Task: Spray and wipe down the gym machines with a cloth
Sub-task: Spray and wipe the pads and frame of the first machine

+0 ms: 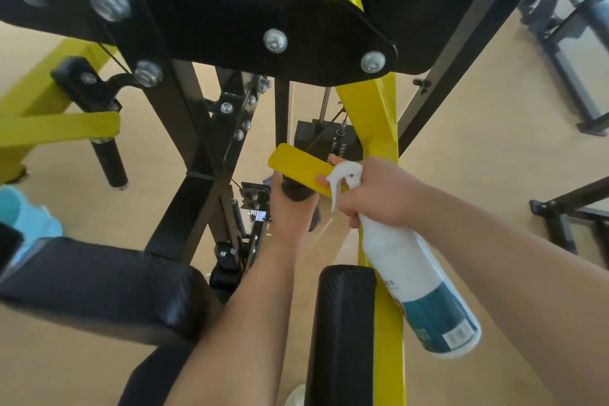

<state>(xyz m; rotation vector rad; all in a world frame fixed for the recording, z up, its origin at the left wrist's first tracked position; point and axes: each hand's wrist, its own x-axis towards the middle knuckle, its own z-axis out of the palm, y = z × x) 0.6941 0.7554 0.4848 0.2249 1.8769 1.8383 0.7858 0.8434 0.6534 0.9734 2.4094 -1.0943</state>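
Centre frame, the left hand (290,211) curls round the machine's black handle grip (295,192). The right hand (382,191) grips the spray bottle (395,250) by its neck. With the nozzle this close, mist could wet the fingers and slicken the grip.

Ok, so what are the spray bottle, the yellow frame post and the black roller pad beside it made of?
Spray bottle: white plastic, smooth, with a glossy teal printed label. Yellow frame post: probably steel tube with glossy paint, going by its square edges and bright highlights. Black roller pad: likely foam under vinyl or leatherette; it has a soft sheen and rounded end.
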